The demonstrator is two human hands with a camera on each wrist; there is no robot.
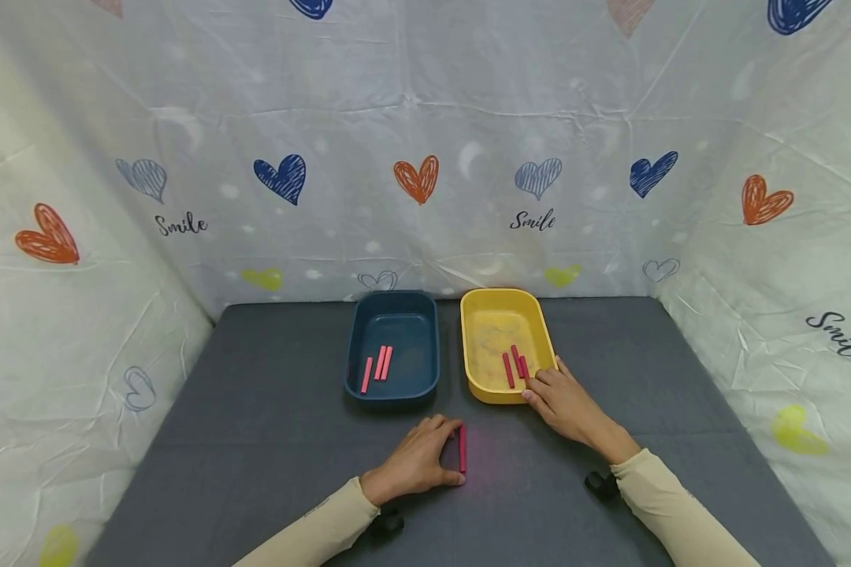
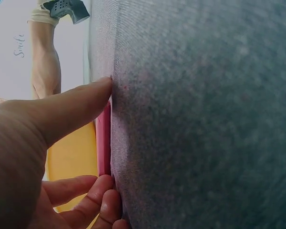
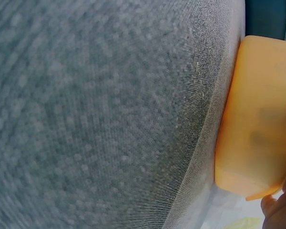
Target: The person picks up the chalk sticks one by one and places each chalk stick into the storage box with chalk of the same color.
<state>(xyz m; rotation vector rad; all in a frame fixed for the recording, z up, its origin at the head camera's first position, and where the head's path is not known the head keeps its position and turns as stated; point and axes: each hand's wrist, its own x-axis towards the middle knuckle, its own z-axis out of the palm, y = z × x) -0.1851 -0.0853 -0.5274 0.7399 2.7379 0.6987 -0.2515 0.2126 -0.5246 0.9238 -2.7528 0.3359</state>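
Observation:
My left hand (image 1: 417, 458) is low over the cloth in front of the two trays. Its thumb and fingertips pinch the two ends of a dark pink stick (image 1: 462, 449), which also shows in the left wrist view as a pink bar (image 2: 104, 138). At the near right corner of the yellow tray (image 1: 471, 335), my right hand (image 1: 567, 402) grips the rim, thumb toward the near side. Beside its fingers, several dark pink sticks (image 1: 508, 370) lie inside that tray. The right wrist view shows the tray's outer wall (image 3: 255, 109), with part of the hand cut off.
Left of the yellow tray stands a dark blue tray (image 1: 425, 339) holding several light pink sticks (image 1: 366, 376). Both trays sit toward the back of the grey cloth-covered table (image 1: 276, 409). A white sheet (image 1: 354, 205) printed with hearts hangs behind and on both sides.

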